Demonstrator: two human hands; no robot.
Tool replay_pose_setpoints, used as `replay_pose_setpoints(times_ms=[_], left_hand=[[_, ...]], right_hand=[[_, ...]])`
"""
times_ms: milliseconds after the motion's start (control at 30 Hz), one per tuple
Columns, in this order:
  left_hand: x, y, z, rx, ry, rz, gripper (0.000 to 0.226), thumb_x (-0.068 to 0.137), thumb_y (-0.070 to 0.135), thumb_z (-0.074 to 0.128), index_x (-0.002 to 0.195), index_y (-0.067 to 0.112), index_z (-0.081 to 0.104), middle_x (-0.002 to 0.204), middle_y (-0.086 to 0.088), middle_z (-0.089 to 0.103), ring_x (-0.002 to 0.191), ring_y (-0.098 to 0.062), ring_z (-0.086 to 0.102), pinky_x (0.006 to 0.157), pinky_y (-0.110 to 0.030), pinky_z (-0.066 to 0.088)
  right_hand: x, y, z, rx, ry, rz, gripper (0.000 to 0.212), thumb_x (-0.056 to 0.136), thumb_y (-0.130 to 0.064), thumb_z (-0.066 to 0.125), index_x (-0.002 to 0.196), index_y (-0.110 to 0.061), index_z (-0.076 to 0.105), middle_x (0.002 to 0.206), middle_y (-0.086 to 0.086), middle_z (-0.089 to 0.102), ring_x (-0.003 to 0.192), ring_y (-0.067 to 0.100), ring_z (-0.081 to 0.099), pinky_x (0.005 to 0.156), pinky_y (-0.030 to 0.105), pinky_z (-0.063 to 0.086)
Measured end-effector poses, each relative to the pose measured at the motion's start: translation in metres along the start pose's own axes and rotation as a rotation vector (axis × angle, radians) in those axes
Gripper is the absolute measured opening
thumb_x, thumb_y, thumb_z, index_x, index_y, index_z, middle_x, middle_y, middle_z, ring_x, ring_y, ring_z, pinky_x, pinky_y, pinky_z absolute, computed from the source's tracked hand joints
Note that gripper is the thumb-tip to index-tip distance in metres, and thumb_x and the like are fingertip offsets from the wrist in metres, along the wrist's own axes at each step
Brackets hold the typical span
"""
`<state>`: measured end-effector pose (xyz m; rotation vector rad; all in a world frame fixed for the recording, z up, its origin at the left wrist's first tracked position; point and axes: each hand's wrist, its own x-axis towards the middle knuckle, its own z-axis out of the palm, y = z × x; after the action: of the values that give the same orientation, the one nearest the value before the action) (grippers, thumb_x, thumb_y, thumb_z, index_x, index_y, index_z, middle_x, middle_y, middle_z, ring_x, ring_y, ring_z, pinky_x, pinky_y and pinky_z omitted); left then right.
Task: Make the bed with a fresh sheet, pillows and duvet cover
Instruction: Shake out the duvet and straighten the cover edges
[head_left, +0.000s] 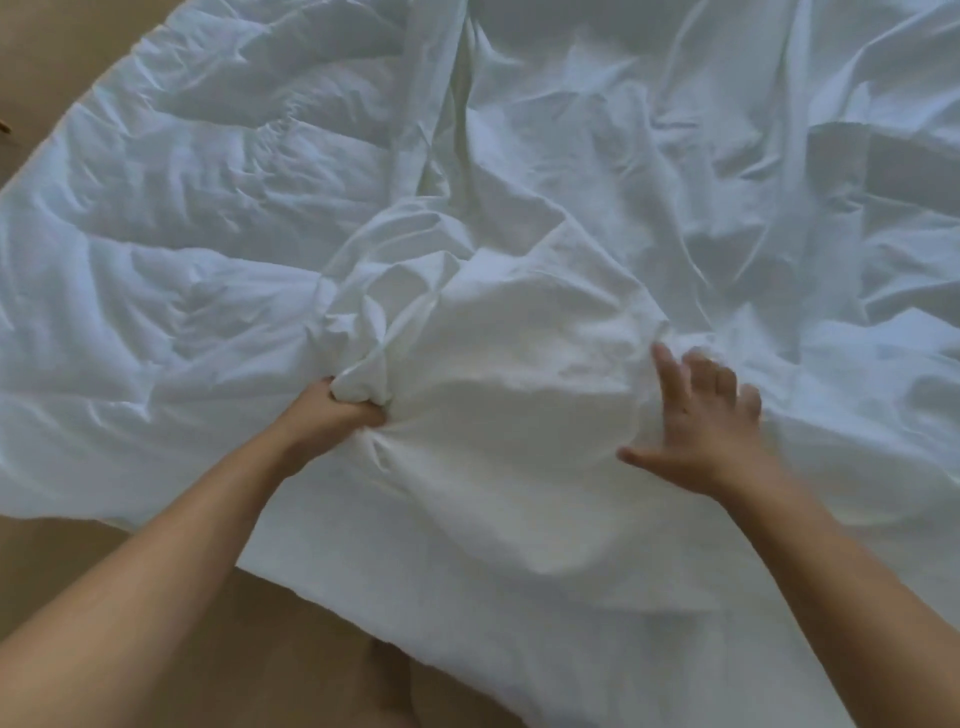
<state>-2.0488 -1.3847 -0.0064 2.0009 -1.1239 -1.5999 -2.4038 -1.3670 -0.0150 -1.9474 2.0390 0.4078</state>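
A white duvet (218, 218) lies crumpled over the bed and fills most of the view. Over its right side and near edge lies thinner white cloth, the duvet cover (649, 171), bunched into a mound (519, 374) in front of me. My left hand (337, 410) grips a fistful of that bunched cloth at the mound's left side. My right hand (701, 421) is spread with straight fingers at the mound's right side, touching or just above the fabric; it is slightly blurred.
Tan floor (62, 73) shows at the upper left and along the bottom (260, 649), where the bedding hangs over the bed's near edge. A darker grey patch (878, 171) shows through the folds at the right.
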Motion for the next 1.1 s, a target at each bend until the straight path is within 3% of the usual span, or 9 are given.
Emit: replay_pose_setpoints(times_ms=[100,167,267,467,533,667,867,1033,1100], left_hand=[[0.020,0.009,-0.016,-0.269,-0.317,-0.035,0.049,0.059,0.030,0.078,0.106,0.022,0.066,0.100,0.001,0.073,0.094,-0.019,0.069,0.073,-0.030,0.056],[0.035,0.015,-0.015,-0.508,-0.392,-0.056,0.041,0.068,0.030,0.075,0.107,0.020,0.067,0.104,-0.002,0.072,0.094,-0.019,0.069,0.069,-0.029,0.057],[0.048,0.024,0.001,-0.589,-0.361,-0.120,0.019,0.078,0.016,0.068,0.097,0.014,0.070,0.090,-0.006,0.074,0.083,-0.023,0.070,0.065,-0.028,0.057],[0.053,0.011,-0.032,-0.634,-0.143,-0.077,0.022,0.088,0.002,0.046,0.088,0.006,0.067,0.083,-0.011,0.066,0.076,-0.024,0.062,0.064,-0.030,0.050],[0.045,-0.005,-0.060,-0.661,-0.175,-0.017,0.024,0.091,0.010,0.045,0.089,0.006,0.069,0.084,-0.012,0.066,0.080,-0.027,0.063,0.063,-0.029,0.049],[0.034,-0.040,-0.105,-0.944,-0.620,0.121,0.065,0.072,0.065,0.063,0.101,0.007,0.067,0.089,-0.011,0.068,0.089,-0.022,0.067,0.075,-0.031,0.055],[0.041,-0.032,-0.073,-0.563,-0.382,0.043,0.010,0.081,0.009,0.066,0.084,0.015,0.073,0.079,-0.002,0.071,0.077,-0.018,0.067,0.061,-0.026,0.053],[0.052,-0.039,-0.050,-0.645,0.026,0.007,0.028,0.081,-0.004,0.062,0.104,0.012,0.069,0.101,-0.005,0.071,0.093,-0.020,0.067,0.079,-0.033,0.054],[0.053,-0.040,-0.044,-0.665,0.126,0.062,0.028,0.082,-0.002,0.062,0.104,0.015,0.068,0.104,-0.002,0.071,0.100,-0.018,0.066,0.088,-0.035,0.053]], right_hand=[[0.021,-0.092,0.000,0.086,0.058,-0.219,0.117,0.066,-0.069,0.064,0.143,-0.039,-0.020,0.155,-0.001,-0.007,0.143,0.022,-0.005,0.113,0.052,0.003],[0.042,-0.149,0.005,0.124,0.057,-0.208,0.101,0.076,-0.064,0.059,0.149,-0.028,0.000,0.156,0.003,0.008,0.142,0.026,0.011,0.111,0.047,0.017],[0.063,-0.199,0.007,0.164,0.154,-0.105,0.038,0.091,-0.032,0.051,0.122,-0.010,0.057,0.129,0.006,0.051,0.110,0.029,0.051,0.080,0.031,0.037],[0.021,-0.225,-0.026,0.587,0.208,-0.142,0.024,0.096,-0.015,0.051,0.104,-0.004,0.071,0.115,0.005,0.066,0.104,0.030,0.057,0.087,0.038,0.045],[-0.008,-0.277,-0.037,0.789,0.284,-0.155,0.025,0.094,-0.020,0.052,0.108,-0.011,0.072,0.116,0.000,0.067,0.108,0.023,0.057,0.092,0.032,0.043],[-0.025,-0.374,-0.035,1.203,0.192,-0.121,0.026,0.093,-0.025,0.049,0.102,-0.019,0.073,0.108,-0.011,0.067,0.100,0.002,0.059,0.086,0.023,0.048],[-0.006,-0.303,-0.022,1.239,-0.006,0.019,0.029,0.073,-0.005,0.052,0.096,-0.008,0.070,0.112,0.006,0.062,0.107,0.025,0.059,0.092,0.029,0.045],[0.042,-0.241,-0.002,0.072,0.068,-0.269,0.086,0.079,-0.024,0.060,0.150,-0.011,0.015,0.156,0.010,0.011,0.144,0.027,0.002,0.114,0.032,-0.010],[0.064,-0.242,0.006,-0.096,0.030,-0.342,0.087,0.081,-0.039,0.059,0.150,-0.014,0.012,0.156,0.006,0.012,0.144,0.024,0.003,0.114,0.039,-0.013]])
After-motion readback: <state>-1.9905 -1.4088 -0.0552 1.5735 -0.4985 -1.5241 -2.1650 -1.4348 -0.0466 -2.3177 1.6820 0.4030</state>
